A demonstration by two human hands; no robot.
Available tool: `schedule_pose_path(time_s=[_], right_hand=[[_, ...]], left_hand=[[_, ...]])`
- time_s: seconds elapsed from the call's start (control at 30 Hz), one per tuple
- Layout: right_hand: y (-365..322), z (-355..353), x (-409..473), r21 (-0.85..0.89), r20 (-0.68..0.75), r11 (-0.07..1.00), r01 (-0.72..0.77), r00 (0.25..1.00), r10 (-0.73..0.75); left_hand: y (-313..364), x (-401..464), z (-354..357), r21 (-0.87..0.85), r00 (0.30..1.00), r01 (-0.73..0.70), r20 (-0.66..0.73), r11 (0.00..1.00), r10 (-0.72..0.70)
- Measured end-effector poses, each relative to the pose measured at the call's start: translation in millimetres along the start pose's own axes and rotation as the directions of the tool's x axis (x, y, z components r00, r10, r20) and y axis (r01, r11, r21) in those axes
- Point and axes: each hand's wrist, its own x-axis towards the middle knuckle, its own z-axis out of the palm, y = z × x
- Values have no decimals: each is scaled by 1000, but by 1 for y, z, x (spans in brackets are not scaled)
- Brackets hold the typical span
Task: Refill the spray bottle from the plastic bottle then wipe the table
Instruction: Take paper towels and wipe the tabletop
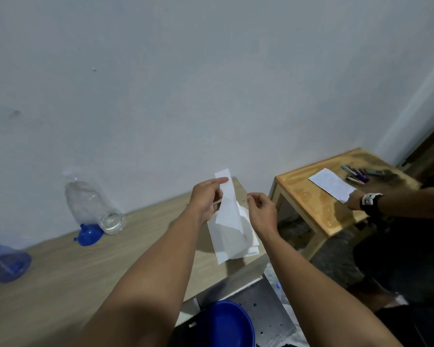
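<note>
Fingers (219, 182) of the left hand (206, 199) pinch a white tissue sheet (229, 209) near its top edge; the right hand (261, 211), fingers curled, holds nothing visible. Tissue looks light, limp, easily torn, so bunch it. Beyond, the plastic bottle (93, 204) stands on the desk (60, 271).

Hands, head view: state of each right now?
Left hand: closed, pinching the white paper tissue sheet near its top.
Right hand: fingers curled beside the sheet; contact cannot be told.

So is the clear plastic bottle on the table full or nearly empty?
Nearly empty. The plastic bottle stands by the wall on the table, with only a shallow pool of water showing at its base.
</note>
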Motion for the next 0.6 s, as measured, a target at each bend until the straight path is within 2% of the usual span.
schedule_pose_path(time_s=[0.23,0.3,0.33,0.4,0.5,0.57,0.6], right_hand=[[-15,3,0,11,8,999,-45,999,45],[-42,21,-14,99,139,994,-49,990,35],[-45,26,-14,134,177,985,-111,981,86],[-50,36,-12,202,284,934,-295,930,232],[-46,26,-13,220,494,803,-554,773,398],[-43,27,-16,192,549,771,-607,718,428],[-41,29,-17,161,525,804,-572,739,421]], left_hand=[[23,-17,4,-79,991,45,127,996,-35],[44,-36,-20,-172,996,-29,82,985,44],[47,-34,-24,-201,995,-19,87,979,37],[49,-30,-36,-191,995,5,102,982,15],[40,-30,-47,-178,995,17,96,984,1],[34,-30,-59,-181,997,29,72,983,-16],[31,-29,-66,-191,998,35,53,981,-26]])
